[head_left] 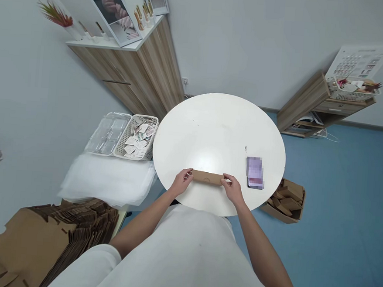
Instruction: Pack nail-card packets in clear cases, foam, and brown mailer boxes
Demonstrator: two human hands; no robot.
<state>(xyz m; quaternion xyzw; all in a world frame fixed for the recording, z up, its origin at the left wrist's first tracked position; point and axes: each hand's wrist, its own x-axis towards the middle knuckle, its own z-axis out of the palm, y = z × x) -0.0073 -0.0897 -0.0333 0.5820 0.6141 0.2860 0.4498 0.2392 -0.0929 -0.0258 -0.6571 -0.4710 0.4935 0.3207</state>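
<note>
A small, long brown cardboard box (208, 178) lies near the front edge of the round white table (219, 119). My left hand (182, 181) grips its left end, fingers closed at the corner. At the opposite end, my right hand (231, 188) pinches the right corner with thumb and fingers. The box looks closed, with a half-round notch on the side toward me. To the right of my right hand lies a phone (255, 172), its screen blurred out.
Left of the table stand a white basket of cards (125, 139), a clear plastic tray (109, 131), white sheets (107, 179) and stacked flat cardboard (37, 242). An open carton (284, 218) of small boxes sits on the floor at right. Wooden cabinets (158, 62) stand behind.
</note>
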